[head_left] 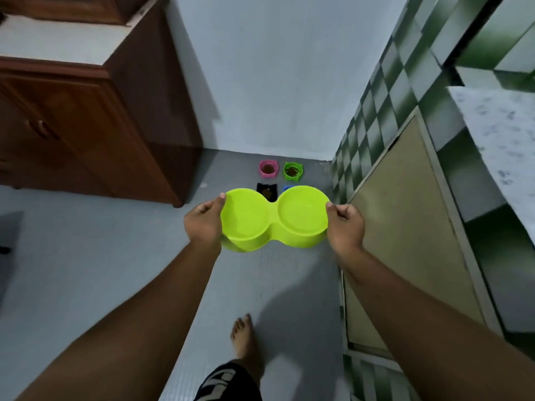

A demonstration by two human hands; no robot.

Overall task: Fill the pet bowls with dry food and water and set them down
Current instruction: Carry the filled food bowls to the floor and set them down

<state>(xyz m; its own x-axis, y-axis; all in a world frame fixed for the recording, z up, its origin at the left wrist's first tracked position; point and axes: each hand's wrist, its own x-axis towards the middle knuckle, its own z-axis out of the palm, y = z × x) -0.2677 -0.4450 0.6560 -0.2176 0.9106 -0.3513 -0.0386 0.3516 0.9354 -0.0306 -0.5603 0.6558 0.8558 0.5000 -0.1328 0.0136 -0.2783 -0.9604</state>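
I carry a lime-green double pet bowl [273, 218] level in front of me, above the floor. My left hand [204, 221] grips its left rim and my right hand [344, 225] grips its right rim. Whether its two wells hold water I cannot tell. On the floor near the far wall stand a pink bowl [269, 168] and a green bowl [293, 171], both with brown dry food. A black bowl [267, 191] with food and a blue bowl [286, 188] sit closer, partly hidden behind the double bowl.
A brown wooden cabinet [95, 125] stands at the left. A green-and-white tiled counter with a beige door [405, 221] runs along the right. The grey floor [115, 256] stretches between them, and my bare foot [244, 338] is on it below.
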